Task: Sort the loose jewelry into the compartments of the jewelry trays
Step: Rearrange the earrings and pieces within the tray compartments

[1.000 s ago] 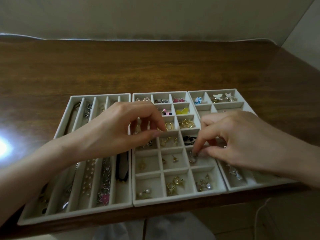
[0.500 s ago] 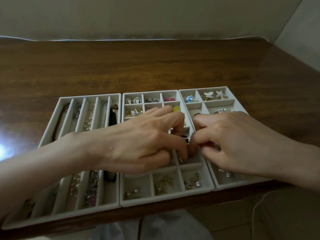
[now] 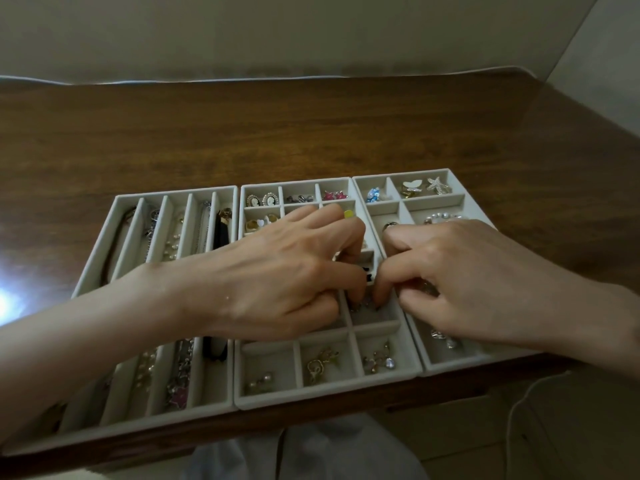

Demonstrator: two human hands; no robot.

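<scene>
Grey velvet lined three trays set side by side on the wooden table [image 3: 311, 133]. The left tray [image 3: 117, 216] had long lanes running away from the person, with chains [image 3: 149, 233] and a black band [image 3: 221, 230] lying along them. The middle tray [image 3: 325, 400] held cameo earrings [image 3: 262, 200] and gold earrings [image 3: 320, 365]. The right tray [image 3: 450, 370] held a starfish brooch [image 3: 437, 185] and a pearl bracelet [image 3: 440, 218]. The left hand [image 3: 284, 282] and right hand [image 3: 460, 282] curled their fingertips into one middle-tray cell over a tiny jewelry piece [image 3: 364, 304]. Whether either gripped it, or which way it pointed, could not be told.

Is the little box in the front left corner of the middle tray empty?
Not empty. A small pearly piece lies in that compartment of the middle tray.
</scene>
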